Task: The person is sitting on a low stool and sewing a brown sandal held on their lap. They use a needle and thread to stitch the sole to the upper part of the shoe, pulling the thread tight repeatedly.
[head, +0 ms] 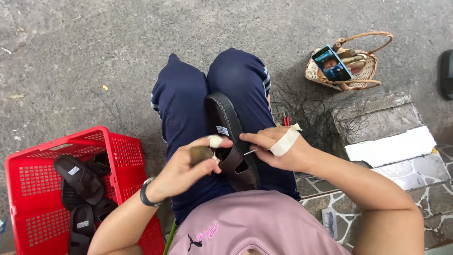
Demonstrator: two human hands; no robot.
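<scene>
Sandal (231, 141) lying on lap, stitching under way: left hand (188, 165) grips wooden awl handle (200, 154), right hand (278, 146) pinches needle (250, 152).

daylight even, soft | shadows faint | focus sharp | edges slightly bowed

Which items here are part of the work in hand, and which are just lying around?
In hand:
left hand gripping a wooden-handled tool
right hand pinching a needle
dark sandal on the lap

Lying about:
red crate with more sandals
wicker basket
phone
tangle of thread
</scene>
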